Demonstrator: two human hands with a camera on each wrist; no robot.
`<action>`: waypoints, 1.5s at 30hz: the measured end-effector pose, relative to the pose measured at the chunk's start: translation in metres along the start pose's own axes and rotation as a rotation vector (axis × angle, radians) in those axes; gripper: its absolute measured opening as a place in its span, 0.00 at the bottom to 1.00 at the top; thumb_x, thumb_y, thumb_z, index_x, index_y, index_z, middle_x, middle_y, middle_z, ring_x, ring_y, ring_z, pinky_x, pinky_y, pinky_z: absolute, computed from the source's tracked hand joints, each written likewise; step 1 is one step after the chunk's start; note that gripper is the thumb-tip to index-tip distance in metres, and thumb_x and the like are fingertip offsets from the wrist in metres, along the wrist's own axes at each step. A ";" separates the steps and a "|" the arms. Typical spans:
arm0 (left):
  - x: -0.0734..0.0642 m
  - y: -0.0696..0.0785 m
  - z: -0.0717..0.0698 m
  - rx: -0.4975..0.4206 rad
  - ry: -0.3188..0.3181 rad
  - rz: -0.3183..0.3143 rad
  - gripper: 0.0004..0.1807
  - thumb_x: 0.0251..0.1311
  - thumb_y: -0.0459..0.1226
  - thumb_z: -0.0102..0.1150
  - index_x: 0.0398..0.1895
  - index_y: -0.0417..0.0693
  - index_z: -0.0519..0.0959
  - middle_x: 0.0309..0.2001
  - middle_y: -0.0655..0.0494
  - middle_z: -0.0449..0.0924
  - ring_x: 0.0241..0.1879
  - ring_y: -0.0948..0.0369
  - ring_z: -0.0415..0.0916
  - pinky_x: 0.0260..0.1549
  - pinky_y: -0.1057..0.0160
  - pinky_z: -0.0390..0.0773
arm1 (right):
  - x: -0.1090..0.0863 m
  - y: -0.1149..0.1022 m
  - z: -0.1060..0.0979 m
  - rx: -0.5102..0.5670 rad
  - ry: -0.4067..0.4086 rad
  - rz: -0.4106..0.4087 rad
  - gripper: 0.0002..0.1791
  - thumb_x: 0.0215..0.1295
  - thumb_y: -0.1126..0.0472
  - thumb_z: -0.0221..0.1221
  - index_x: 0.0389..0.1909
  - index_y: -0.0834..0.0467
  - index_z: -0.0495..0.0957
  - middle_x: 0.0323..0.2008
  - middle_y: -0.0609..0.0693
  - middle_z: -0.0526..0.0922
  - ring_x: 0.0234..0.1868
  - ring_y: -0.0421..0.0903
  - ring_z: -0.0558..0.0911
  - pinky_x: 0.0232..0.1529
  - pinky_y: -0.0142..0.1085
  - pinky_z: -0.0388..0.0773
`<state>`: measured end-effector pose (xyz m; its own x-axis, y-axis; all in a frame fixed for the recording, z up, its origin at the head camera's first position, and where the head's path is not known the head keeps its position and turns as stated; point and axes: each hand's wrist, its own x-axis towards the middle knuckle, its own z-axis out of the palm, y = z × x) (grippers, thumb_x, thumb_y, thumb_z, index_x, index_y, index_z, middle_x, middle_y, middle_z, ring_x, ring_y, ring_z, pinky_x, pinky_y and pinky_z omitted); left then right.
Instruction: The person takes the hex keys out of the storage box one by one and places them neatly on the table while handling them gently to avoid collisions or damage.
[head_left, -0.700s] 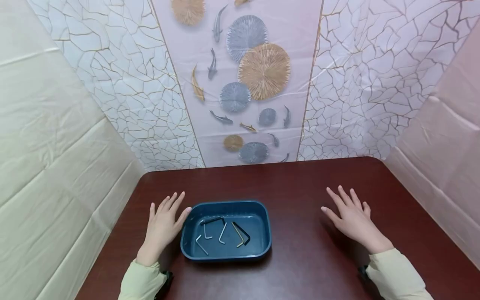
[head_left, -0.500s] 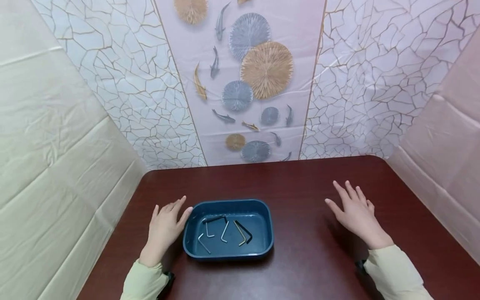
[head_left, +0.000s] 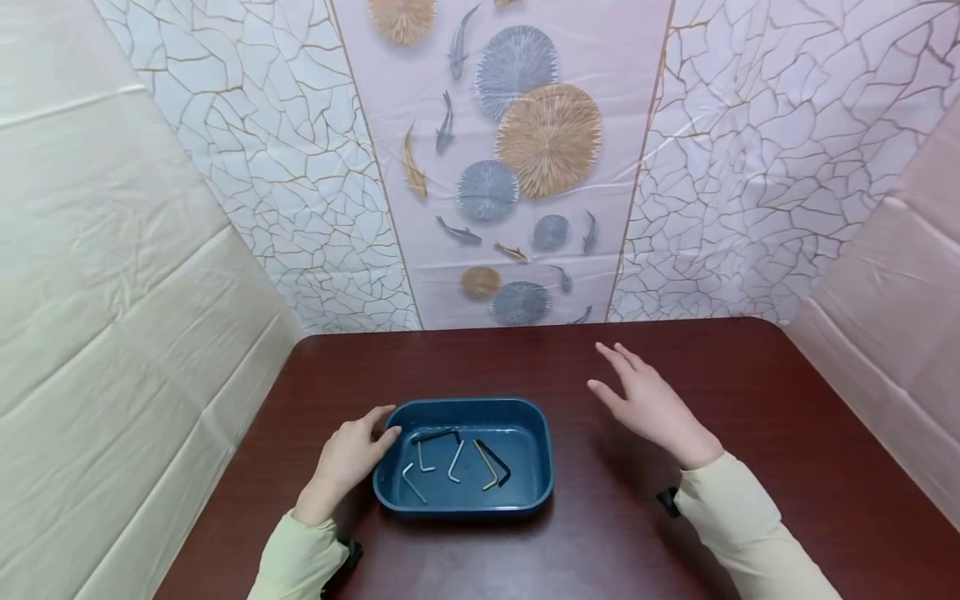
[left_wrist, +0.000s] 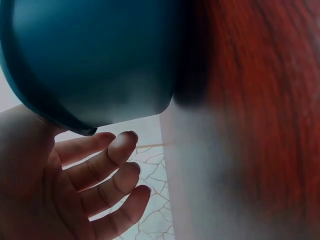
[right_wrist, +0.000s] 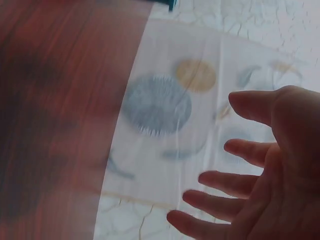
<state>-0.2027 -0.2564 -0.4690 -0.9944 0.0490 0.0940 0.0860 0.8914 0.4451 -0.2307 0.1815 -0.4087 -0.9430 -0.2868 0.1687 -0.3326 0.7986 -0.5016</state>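
A blue rectangular tray (head_left: 465,510) stands on the table, left of centre. Several L-shaped hex keys lie on its floor: silver ones such as the left hex key (head_left: 412,481), a gold hex key (head_left: 489,467) and two black ones, including the right black hex key (head_left: 498,463). My left hand (head_left: 348,457) holds the tray's left end, thumb over the rim and index finger at the outer back corner. In the left wrist view, the other fingers (left_wrist: 107,192) curve outside the tray wall, the thumb mostly hidden behind the rim. My right hand (head_left: 652,408) hovers right of the tray, fingers spread, holding nothing.
The dark red-brown table (head_left: 600,550) reaches back to a patterned cloth wall (head_left: 525,250). Plain pale cloth walls, the left cloth wall (head_left: 150,333) and the right cloth wall (head_left: 885,317), border its sides.
My left hand has come to the tray's left rim, its fingers drawing in from spread. My right hand has moved left toward the tray. The head view has shifted slightly.
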 end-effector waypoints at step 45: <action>0.000 0.001 0.005 -0.085 0.015 0.012 0.19 0.69 0.40 0.59 0.61 0.47 0.80 0.19 0.59 0.70 0.19 0.61 0.68 0.21 0.61 0.67 | 0.051 -0.090 0.092 0.147 -0.384 -0.201 0.16 0.73 0.56 0.59 0.54 0.62 0.82 0.36 0.49 0.85 0.31 0.41 0.80 0.33 0.39 0.78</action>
<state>-0.2030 -0.2532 -0.4727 -0.9923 0.0520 0.1126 0.1033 0.8491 0.5181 -0.2486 0.0462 -0.4336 -0.7787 -0.6263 -0.0379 -0.4780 0.6313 -0.6107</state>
